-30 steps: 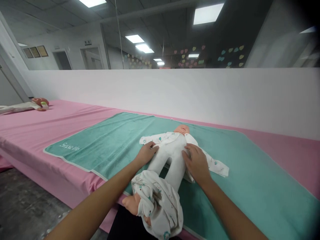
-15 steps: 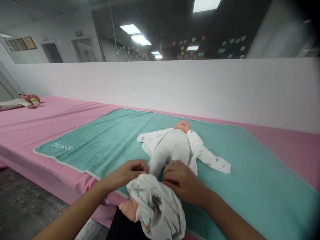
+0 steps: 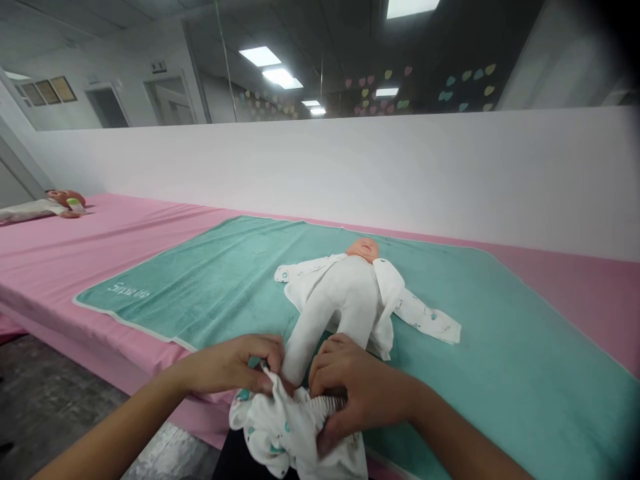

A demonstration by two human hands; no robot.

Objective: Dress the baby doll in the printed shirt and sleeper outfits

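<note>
A baby doll lies on its back, its pink head (image 3: 363, 250) at the far end and its white padded body (image 3: 340, 300) along a teal towel. A white printed garment (image 3: 287, 430) is bunched at the end of the doll's legs, hiding its feet. My left hand (image 3: 230, 365) pinches a fold of this cloth. My right hand (image 3: 355, 393) closes over the bunch near a ribbed cuff (image 3: 325, 403). The garment's printed sleeve (image 3: 430, 321) lies spread out to the right of the body.
The teal towel (image 3: 200, 280) lies on a long pink-sheeted table (image 3: 100, 233), and a white wall (image 3: 320, 173) runs behind it. A second doll (image 3: 67, 203) in white clothing lies at the far left of the table. Concrete floor shows below the near edge.
Both hands have moved from the doll's torso down to the bunched garment and now grip it. The bunch has shifted toward me and the doll's foot no longer shows.
</note>
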